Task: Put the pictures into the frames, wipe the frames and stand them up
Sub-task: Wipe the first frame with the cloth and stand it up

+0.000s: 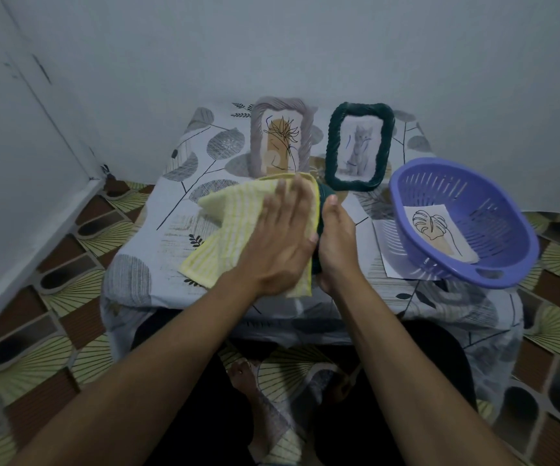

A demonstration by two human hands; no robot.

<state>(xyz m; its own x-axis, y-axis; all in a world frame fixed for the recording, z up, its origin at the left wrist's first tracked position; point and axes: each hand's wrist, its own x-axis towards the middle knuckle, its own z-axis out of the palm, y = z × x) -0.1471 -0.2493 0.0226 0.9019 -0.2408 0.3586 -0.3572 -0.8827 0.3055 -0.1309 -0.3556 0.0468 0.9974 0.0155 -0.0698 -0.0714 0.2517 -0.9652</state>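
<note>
Head view: left hand (282, 237) presses the yellow cloth (225, 230) flat-fingered on the green frame (323, 196), right hand (335, 245) gripping its 3 o'clock edge; wipe firmly against that brace.

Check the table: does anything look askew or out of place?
The purple basket sits on a loose white sheet at the right of the table. A leaf picture lies inside it, unframed. The grey frame and cat frame stand upright.
</note>
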